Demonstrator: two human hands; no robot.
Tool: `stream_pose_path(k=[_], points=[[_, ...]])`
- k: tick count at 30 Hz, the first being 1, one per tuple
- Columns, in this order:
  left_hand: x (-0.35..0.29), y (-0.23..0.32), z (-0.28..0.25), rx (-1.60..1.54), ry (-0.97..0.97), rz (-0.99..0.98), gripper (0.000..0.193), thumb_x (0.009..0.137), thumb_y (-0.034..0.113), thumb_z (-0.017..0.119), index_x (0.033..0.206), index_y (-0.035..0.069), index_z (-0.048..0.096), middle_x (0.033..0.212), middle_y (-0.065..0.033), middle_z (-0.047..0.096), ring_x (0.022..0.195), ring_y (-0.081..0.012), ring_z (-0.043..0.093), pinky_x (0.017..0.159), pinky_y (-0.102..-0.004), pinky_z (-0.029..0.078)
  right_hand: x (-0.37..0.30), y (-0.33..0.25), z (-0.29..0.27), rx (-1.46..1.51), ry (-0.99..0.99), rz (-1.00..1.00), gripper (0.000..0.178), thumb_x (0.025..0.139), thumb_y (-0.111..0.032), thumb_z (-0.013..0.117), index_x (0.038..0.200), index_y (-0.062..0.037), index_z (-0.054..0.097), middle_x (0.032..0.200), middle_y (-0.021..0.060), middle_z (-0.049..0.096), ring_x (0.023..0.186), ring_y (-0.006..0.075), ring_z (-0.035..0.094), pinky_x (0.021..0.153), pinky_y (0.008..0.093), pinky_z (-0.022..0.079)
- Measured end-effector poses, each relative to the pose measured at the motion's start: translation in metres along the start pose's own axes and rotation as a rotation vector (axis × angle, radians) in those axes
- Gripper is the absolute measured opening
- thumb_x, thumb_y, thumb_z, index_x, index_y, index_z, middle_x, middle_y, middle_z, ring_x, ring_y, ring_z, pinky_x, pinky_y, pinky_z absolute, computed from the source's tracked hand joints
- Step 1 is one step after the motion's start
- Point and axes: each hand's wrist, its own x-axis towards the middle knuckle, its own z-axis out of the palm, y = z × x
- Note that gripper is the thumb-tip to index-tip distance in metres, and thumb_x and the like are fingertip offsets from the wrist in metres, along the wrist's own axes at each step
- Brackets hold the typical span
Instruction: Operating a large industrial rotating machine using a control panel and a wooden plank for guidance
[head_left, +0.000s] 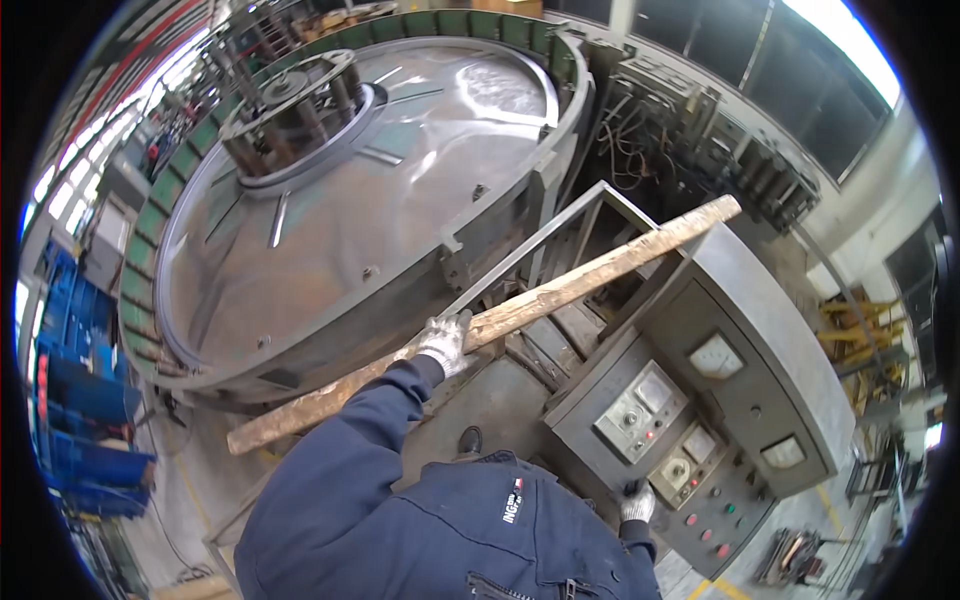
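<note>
A long, rough wooden beam [560, 290] slants across the scene, its far right end over the top of a metal frame and by a grey control cabinet. My left hand [444, 343], in a whitish glove with grey fingertips, is closed over the beam near its middle. At the lower right, my right hand [637, 503], gloved too, is at the near left edge of the control console [590, 455]. Its dark fingers look curled, and whatever they hold, if anything, is hidden. Buttons, dials and gauges cover the console beside it.
A huge round metal table [400, 215] with a green-walled rim fills the upper left. A metal guard frame [540, 245] stands between it and the console. Blue racks [90, 400] are at far left, cables and machinery at upper right, yellow metalwork [860, 335] at right.
</note>
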Motion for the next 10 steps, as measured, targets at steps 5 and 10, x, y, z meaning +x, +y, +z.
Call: stream_pose_path(k=[5,10], points=[[0.000,0.006,0.005,0.000,0.073,0.000,0.096,0.081,0.056,0.075,0.152,0.003,0.040,0.139,-0.0241,0.056,0.135,-0.0382,0.050,0.114,-0.0501,0.035,0.002,0.003,-0.007,-0.013,-0.053,0.022,0.050,0.053,-0.021,0.097,0.080,-0.0033,0.059,0.072,0.0106,0.066,0.065,0.0237,0.062,0.066,0.0384,0.054],[0.004,-0.002,0.010,-0.016,0.026,-0.008,0.095,0.081,0.057,0.075,0.154,0.007,0.039,0.143,-0.0228,0.053,0.137,-0.0388,0.048,0.116,-0.0506,0.033,0.006,-0.008,-0.011,0.005,-0.094,0.068,0.048,0.055,-0.022,0.097,0.084,-0.0029,0.063,0.076,0.0095,0.070,0.068,0.0248,0.064,0.067,0.0384,0.055]])
